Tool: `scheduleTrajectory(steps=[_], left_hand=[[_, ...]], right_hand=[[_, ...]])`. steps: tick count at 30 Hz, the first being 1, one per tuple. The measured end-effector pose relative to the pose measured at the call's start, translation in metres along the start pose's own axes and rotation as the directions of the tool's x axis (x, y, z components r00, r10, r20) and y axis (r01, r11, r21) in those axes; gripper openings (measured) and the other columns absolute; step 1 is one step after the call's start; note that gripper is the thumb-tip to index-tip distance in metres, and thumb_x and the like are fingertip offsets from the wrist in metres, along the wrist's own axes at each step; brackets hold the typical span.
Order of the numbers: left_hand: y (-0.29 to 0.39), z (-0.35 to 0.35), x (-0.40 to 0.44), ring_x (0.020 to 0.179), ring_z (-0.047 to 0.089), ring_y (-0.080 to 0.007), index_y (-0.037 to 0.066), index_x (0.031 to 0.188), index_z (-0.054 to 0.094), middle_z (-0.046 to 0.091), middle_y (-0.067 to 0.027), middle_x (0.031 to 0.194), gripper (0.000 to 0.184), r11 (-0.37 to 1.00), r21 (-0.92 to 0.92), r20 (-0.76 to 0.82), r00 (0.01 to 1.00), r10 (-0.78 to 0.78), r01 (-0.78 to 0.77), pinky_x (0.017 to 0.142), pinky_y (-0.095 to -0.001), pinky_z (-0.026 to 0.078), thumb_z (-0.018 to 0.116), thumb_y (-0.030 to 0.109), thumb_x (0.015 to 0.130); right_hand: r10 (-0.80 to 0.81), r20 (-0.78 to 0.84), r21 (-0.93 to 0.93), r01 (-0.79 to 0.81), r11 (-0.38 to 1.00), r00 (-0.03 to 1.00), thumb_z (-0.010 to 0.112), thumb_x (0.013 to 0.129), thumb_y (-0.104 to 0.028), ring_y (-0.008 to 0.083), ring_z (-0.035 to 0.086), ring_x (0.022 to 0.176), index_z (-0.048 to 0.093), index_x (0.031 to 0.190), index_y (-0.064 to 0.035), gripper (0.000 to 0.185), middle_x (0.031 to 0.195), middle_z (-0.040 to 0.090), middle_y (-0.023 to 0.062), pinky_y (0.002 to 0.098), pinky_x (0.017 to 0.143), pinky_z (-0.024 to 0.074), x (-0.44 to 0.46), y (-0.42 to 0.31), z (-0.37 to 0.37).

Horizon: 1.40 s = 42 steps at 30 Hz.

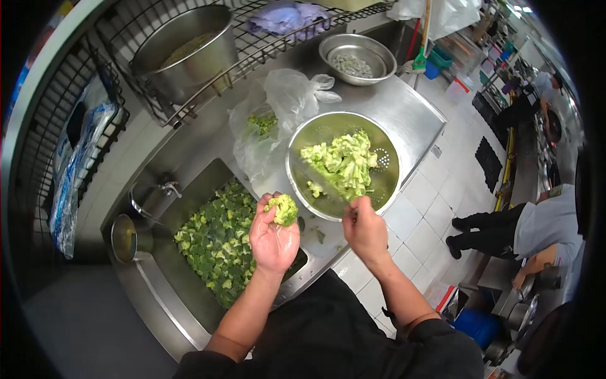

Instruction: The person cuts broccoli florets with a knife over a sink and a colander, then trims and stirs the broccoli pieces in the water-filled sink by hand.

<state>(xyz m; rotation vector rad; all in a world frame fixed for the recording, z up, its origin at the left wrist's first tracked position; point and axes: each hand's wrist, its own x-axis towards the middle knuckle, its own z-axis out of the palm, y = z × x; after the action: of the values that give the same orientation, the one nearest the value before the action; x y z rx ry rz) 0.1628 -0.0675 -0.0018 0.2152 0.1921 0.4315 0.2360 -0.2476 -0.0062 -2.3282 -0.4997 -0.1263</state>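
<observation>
My left hand [273,243] holds a broccoli floret [283,210] in its fingers, palm turned up, over the edge between the sink and the counter. In my right hand [366,230] is the handle of a knife [320,179], its blade blurred and pointing over the colander. That metal colander [391,142] stands on the steel counter and holds a heap of pale green broccoli stem pieces [346,161]. To the left, the sink [218,169] is filled with many cut broccoli florets [218,243].
A clear plastic bag [287,95] with green bits lies behind the colander. A metal bowl [328,47] stands at the counter's back. A large pot [183,66] sits on the wire rack [237,72]. To the right, a person [546,224] stands across the tiled floor.
</observation>
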Motion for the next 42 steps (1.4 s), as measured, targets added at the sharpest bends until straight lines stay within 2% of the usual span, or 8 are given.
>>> scheduleTrajectory(steps=[13,15,18,26,28,33,35,42], left_hand=[[0.301,-0.299,0.035,0.099,0.064,-0.0242,0.006,0.118,0.056,0.064,-0.0123,0.115,0.025,0.892,0.271,-0.684,0.58,0.442,-0.361,0.086,-0.0402,0.056,0.05,0.024,0.101],[0.316,-0.304,0.037,0.103,0.064,-0.03,0.003,0.127,0.054,0.061,-0.0174,0.121,0.033,0.804,0.588,-0.755,0.419,0.505,0.091,0.09,-0.0408,0.06,0.052,0.023,0.101],[0.29,-0.302,0.05,0.102,0.067,-0.0368,-0.015,0.124,0.047,0.061,-0.0261,0.115,0.03,0.763,0.64,-0.539,0.761,0.361,0.092,0.086,-0.0381,0.063,0.051,-0.003,0.097],[0.224,-0.341,0.107,0.099,0.07,-0.0333,-0.002,0.128,0.058,0.069,-0.0197,0.11,0.033,0.527,0.709,-0.659,0.707,0.258,0.469,0.083,-0.0381,0.059,0.057,0.005,0.096],[0.2,-0.376,0.126,0.1,0.071,-0.0307,0.008,0.125,0.064,0.07,-0.0163,0.111,0.033,-0.221,0.914,-0.274,0.92,0.281,0.34,0.084,-0.0393,0.057,0.058,0.006,0.093],[0.143,-0.369,0.182,0.118,0.062,-0.0321,0.014,0.131,0.061,0.066,-0.0166,0.126,0.041,-0.313,0.892,-0.287,0.944,0.161,0.325,0.099,-0.0403,0.049,0.062,0.01,0.09],[0.127,-0.371,0.203,0.13,0.052,-0.0346,0.014,0.143,0.049,0.059,-0.0154,0.138,0.057,-0.665,0.685,-0.393,0.919,0.008,0.298,0.11,-0.0481,0.039,0.068,0.017,0.088],[0.12,-0.399,0.21,0.134,0.049,-0.0361,0.009,0.146,0.043,0.054,-0.017,0.142,0.08,-0.492,0.788,-0.48,0.869,-0.118,0.369,0.109,-0.0447,0.041,0.081,0.03,0.079]], right_hand=[[0.12,0.568,0.374,-0.385,0.843,0.815,0.063,0.085,0.0,0.0082,0.059,0.064,0.055,0.1,0.0,0.017,0.073,0.064,0.0034,0.0257,0.058,0.046,-0.008,-0.031,0.041],[0.093,0.617,0.312,-0.35,0.883,0.782,0.064,0.085,-0.001,0.0075,0.057,0.062,0.052,0.094,-0.0005,0.014,0.07,0.063,0.0049,0.0264,0.055,0.0445,-0.016,-0.037,0.06],[0.075,0.669,0.233,-0.305,0.923,0.74,0.064,0.086,-0.002,0.0067,0.056,0.062,0.05,0.09,-0.0005,0.015,0.068,0.063,0.0053,0.0266,0.053,0.0431,-0.028,-0.061,0.086],[0.19,0.745,0.048,-0.335,0.941,0.639,0.065,0.086,-0.004,0.0066,0.048,0.056,0.051,0.087,0.0003,0.014,0.062,0.056,0.0044,0.0288,0.048,0.0385,-0.065,-0.058,0.138],[0.237,0.747,-0.01,-0.347,0.938,0.621,0.065,0.085,-0.004,0.007,0.045,0.056,0.051,0.085,0.0004,0.015,0.061,0.054,0.0051,0.0292,0.048,0.0376,-0.068,-0.062,0.143],[0.295,0.72,-0.084,-0.343,0.936,0.629,0.065,0.085,-0.003,0.0068,0.047,0.057,0.05,0.085,0.0005,0.015,0.061,0.055,0.0058,0.0285,0.049,0.0383,-0.078,-0.043,0.153],[0.327,0.712,-0.108,-0.364,0.925,0.621,0.065,0.085,-0.004,0.0068,0.048,0.058,0.05,0.086,0.0007,0.015,0.062,0.056,0.0059,0.0281,0.049,0.0391,-0.079,-0.043,0.154],[0.316,0.719,-0.06,-0.398,0.915,0.619,0.066,0.086,-0.005,0.0066,0.05,0.057,0.051,0.087,0.0006,0.016,0.062,0.058,0.0038,0.0268,0.05,0.0407,-0.082,-0.03,0.151]])
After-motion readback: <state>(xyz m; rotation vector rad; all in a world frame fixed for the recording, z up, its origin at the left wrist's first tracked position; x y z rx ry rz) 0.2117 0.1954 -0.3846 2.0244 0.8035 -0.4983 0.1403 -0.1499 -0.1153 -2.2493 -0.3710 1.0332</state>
